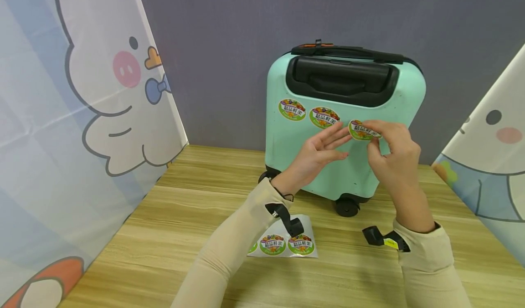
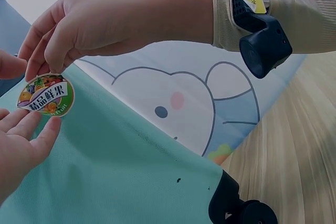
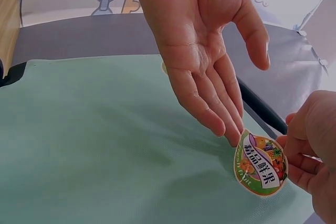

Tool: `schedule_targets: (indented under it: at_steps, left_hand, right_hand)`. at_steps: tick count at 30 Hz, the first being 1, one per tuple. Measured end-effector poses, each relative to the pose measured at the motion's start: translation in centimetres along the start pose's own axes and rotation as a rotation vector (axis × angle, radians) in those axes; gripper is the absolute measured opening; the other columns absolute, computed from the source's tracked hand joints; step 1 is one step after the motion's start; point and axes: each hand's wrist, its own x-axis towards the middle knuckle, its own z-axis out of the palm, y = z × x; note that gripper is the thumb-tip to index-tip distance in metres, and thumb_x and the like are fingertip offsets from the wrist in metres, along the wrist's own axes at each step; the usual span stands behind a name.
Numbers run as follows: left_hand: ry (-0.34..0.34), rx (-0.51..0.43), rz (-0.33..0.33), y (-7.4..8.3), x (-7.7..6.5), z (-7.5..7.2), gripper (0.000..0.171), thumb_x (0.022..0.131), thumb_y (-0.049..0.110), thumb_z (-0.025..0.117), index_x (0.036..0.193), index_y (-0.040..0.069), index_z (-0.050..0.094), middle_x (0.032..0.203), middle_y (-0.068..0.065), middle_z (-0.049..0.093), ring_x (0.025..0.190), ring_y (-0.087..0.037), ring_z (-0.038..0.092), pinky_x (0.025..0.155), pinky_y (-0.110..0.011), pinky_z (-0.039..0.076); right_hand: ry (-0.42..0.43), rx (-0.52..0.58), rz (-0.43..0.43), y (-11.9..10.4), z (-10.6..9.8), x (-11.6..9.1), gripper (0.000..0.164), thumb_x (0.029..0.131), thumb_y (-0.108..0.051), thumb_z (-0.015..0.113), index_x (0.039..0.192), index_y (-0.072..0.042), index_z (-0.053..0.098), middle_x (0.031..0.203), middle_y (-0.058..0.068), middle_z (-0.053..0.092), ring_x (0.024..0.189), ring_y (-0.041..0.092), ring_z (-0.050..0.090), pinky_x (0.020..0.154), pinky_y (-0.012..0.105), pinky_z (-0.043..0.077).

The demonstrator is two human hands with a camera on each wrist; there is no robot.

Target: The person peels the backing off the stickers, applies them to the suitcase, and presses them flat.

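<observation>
A mint-green suitcase point(image 1: 320, 171) stands upright against the grey backdrop, its black handle recess at the top. Two oval fruit stickers, one at the left point(image 1: 292, 110) and one nearer the middle point(image 1: 324, 117), lie flat on its front. My right hand point(image 1: 395, 155) pinches a third fruit sticker point(image 1: 361, 131) by its right edge, in front of the suitcase. In the right wrist view that sticker point(image 3: 261, 163) looks slightly bent. My left hand point(image 1: 317, 155) has its fingers extended, with the tips close to the sticker's left edge; whether they touch it I cannot tell.
A sticker sheet point(image 1: 309, 223) with several fruit stickers lies on the wooden table point(image 1: 164, 235), partly behind my left forearm. Cartoon-printed cloths point(image 1: 110, 71) hang at both sides. Black wheels point(image 1: 347, 206) hold up the suitcase.
</observation>
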Motion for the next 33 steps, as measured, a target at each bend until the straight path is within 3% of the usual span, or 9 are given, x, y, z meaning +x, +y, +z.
schedule_targets:
  at_steps: [19,33]
  left_hand:
    - [-0.018,0.022,0.001,0.13,0.06,0.16,0.072,0.093,-0.023,0.042,0.157,0.000,0.019,0.159,-0.021,0.027,0.145,-0.032,0.031,0.109,-0.047,0.041]
    - [-0.014,0.028,-0.006,0.14,-0.01,-0.05,0.073,0.093,-0.022,0.044,0.158,0.002,0.019,0.159,-0.021,0.028,0.144,-0.031,0.032,0.107,-0.045,0.043]
  right_hand:
    - [-0.012,-0.012,0.004,0.29,0.24,-0.36,0.037,0.079,0.019,0.051,0.106,0.005,0.072,0.112,0.018,0.071,0.102,0.043,0.062,0.082,0.030,0.046]
    - [-0.029,0.011,0.002,0.43,0.21,-0.61,0.035,0.082,0.016,0.055,0.110,0.005,0.071,0.118,0.017,0.069,0.110,0.041,0.061,0.095,0.028,0.048]
